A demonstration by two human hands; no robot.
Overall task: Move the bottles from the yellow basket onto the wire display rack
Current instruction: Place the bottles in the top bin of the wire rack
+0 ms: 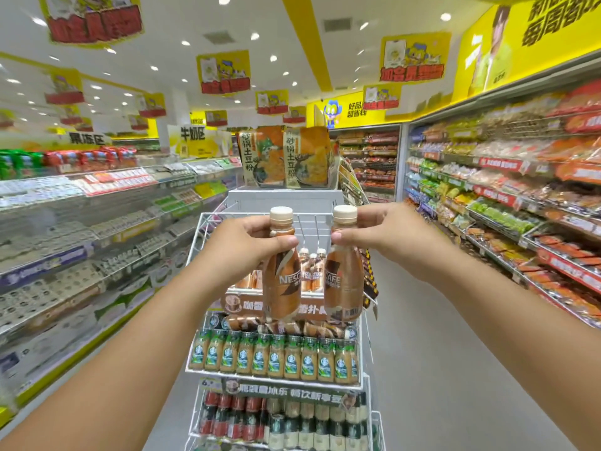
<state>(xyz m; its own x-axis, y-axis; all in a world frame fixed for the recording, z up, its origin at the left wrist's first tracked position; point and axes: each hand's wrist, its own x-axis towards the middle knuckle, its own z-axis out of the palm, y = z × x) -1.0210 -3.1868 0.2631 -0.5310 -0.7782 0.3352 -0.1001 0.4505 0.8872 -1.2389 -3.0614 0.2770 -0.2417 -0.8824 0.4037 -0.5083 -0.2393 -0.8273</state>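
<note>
My left hand grips a brown Nescafe coffee bottle by its neck, just under the cream cap. My right hand holds a second bottle of the same kind the same way. Both bottles hang upright, side by side, above the top tier of the white wire display rack. Inside that tier stand several similar bottles toward the back. The yellow basket is out of view.
Lower rack tiers hold a row of green-labelled Starbucks bottles and dark cans and bottles. Stocked shelves line the aisle on the left and right. Orange noodle packs sit atop the rack behind.
</note>
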